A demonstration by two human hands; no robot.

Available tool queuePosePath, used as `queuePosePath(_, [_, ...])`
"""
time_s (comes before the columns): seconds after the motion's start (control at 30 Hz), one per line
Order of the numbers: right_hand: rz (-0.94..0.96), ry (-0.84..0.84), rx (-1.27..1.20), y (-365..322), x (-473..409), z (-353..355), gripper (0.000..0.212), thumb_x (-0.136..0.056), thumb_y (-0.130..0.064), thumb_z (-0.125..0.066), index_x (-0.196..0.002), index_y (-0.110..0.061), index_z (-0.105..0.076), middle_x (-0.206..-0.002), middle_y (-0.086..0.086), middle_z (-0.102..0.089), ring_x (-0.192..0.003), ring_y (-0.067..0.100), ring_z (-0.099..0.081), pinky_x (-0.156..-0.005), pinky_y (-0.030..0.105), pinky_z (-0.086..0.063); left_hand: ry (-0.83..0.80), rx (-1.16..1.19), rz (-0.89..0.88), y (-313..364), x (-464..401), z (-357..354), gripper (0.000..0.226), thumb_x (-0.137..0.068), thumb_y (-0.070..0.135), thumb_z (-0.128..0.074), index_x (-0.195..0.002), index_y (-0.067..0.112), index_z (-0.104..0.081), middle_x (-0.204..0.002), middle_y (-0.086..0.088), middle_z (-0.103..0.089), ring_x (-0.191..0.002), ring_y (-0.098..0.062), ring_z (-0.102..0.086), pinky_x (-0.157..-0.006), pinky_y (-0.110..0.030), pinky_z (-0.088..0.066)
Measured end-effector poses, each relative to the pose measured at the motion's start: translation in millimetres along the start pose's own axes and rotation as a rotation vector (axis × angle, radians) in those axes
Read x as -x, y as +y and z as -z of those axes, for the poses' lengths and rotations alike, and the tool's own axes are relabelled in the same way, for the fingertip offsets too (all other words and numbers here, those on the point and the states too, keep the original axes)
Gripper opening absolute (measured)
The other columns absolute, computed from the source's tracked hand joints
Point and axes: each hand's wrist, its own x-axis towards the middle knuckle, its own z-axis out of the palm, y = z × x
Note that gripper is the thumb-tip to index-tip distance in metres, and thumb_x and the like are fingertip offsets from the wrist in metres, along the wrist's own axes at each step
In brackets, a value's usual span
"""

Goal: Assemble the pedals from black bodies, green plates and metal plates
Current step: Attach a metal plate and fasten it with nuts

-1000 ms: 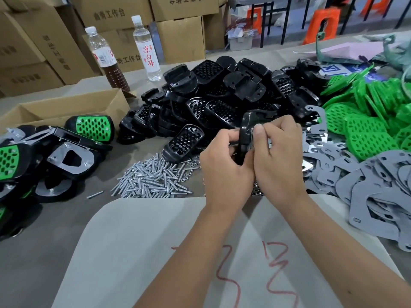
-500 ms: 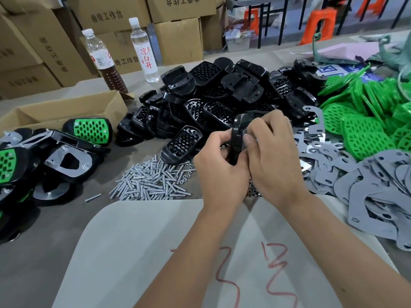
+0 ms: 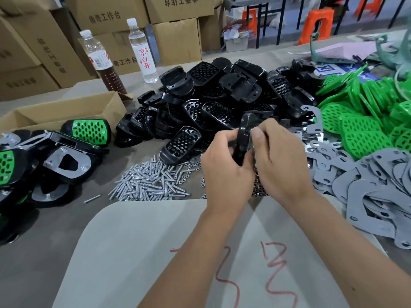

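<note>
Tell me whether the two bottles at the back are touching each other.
Apart. The head view shows cardboard between the brown-liquid bottle and the clear bottle.

I see glossy black bodies (image 3: 213,112) with honeycomb-like holes, bright green plates (image 3: 364,134) perforated with ovals, dull grey metal plates (image 3: 378,192), silver screws (image 3: 149,183), and red scrawl on the pale board (image 3: 138,252).

Bolts (image 3: 151,182) lie left of metal plates (image 3: 375,196).
</note>
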Motion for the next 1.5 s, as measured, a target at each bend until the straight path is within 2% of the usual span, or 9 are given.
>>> queuePosePath(0.5, [-0.074,0.042,-0.165,-3,4,-4,0.040,-0.110,-0.028,-0.044,-0.071,-0.021,-0.038,-0.056,-0.009,-0.039,-0.056,0.016,-0.041,-0.054,0.025,-0.028,0.009,-0.111,-0.159,-2,-2,2,0.026,-0.089,0.004,-0.075,-0.113,0.009,-0.067,-0.105,0.003,-0.073,-0.097,-0.019,-0.072,-0.082,-0.044,-0.059])
queuePosePath(0.6, [0.025,-0.126,-0.131,4,2,4,0.026,-0.108,-0.026,-0.049,-0.083,-0.020,-0.053,-0.063,-0.013,-0.050,-0.062,0.007,-0.049,-0.059,0.023,-0.035,0.081,-0.079,-0.033,-7,-10,11,0.027,-0.086,0.007,-0.080,-0.109,0.017,-0.068,-0.102,0.006,-0.075,-0.095,-0.012,-0.074,-0.084,-0.040,-0.061])
queuePosePath(0.73, [0.133,-0.630,0.159,11,-3,19,0.010,-0.094,-0.039,-0.071,-0.089,-0.031,-0.069,-0.081,-0.019,-0.055,-0.081,0.005,-0.053,-0.071,0.034,-0.041,0.235,0.224,0.233,-13,-25,22,0.034,-0.081,-0.006,-0.081,-0.096,0.019,-0.064,-0.097,-0.001,-0.077,-0.086,-0.004,-0.075,-0.079,-0.023,-0.060])
queuePosePath(0.83, [0.090,-0.790,0.248,8,-2,20,0.022,-0.087,-0.054,-0.074,-0.094,-0.035,-0.067,-0.096,-0.017,-0.054,-0.093,0.006,-0.053,-0.080,0.035,-0.045,0.257,0.464,0.363,-12,-32,24,0.029,-0.087,-0.007,-0.077,-0.103,0.011,-0.062,-0.105,-0.016,-0.075,-0.092,-0.019,-0.072,-0.091,-0.039,-0.060])
queuePosePath(0.97, [0.101,-0.776,0.156,3,0,18,0.019,-0.090,-0.041,-0.077,-0.080,-0.030,-0.064,-0.092,-0.015,-0.055,-0.090,0.009,-0.054,-0.083,0.038,-0.048,0.170,0.827,0.616,-7,-32,22,0.020,-0.099,-0.003,-0.065,-0.116,0.002,-0.056,-0.106,-0.026,-0.072,-0.094,-0.030,-0.070,-0.092,-0.050,-0.061])
queuePosePath(1.07, [0.091,-0.669,0.032,5,3,15,0.017,-0.092,-0.027,-0.076,-0.080,-0.022,-0.065,-0.087,-0.011,-0.056,-0.083,0.012,-0.055,-0.077,0.035,-0.046,0.117,0.948,0.687,-5,-31,23,0.019,-0.101,0.000,-0.060,-0.120,0.005,-0.056,-0.095,-0.015,-0.076,-0.083,-0.025,-0.074,-0.074,-0.038,-0.065])
queuePosePath(1.2, [0.001,-0.267,-0.255,5,3,14,0.015,-0.093,-0.011,-0.073,-0.082,-0.014,-0.063,-0.072,-0.007,-0.064,-0.068,0.016,-0.062,-0.060,0.032,-0.050,0.103,0.828,0.664,-5,-28,22,0.021,-0.101,0.002,-0.062,-0.120,0.009,-0.056,-0.115,-0.018,-0.070,-0.104,-0.030,-0.069,-0.087,-0.045,-0.061])
queuePosePath(1.3, [-0.059,-0.034,-0.366,4,2,10,0.016,-0.092,-0.009,-0.075,-0.083,-0.015,-0.064,-0.070,-0.010,-0.064,-0.069,0.019,-0.066,-0.058,0.039,-0.057,0.120,0.707,0.588,-8,-26,18,0.020,-0.098,0.005,-0.069,-0.112,0.011,-0.056,-0.094,-0.008,-0.066,-0.096,-0.026,-0.069,-0.091,-0.055,-0.061])
queuePosePath(1.5, [-0.141,-0.057,-0.451,10,5,5,0.016,-0.085,-0.003,-0.081,-0.091,-0.017,-0.079,-0.078,-0.009,-0.071,-0.074,0.020,-0.070,-0.055,0.040,-0.062,0.171,0.625,0.579,-14,-24,15,0.021,-0.093,0.005,-0.077,-0.101,0.012,-0.059,-0.084,-0.005,-0.067,-0.082,-0.023,-0.070,-0.077,-0.047,-0.064])
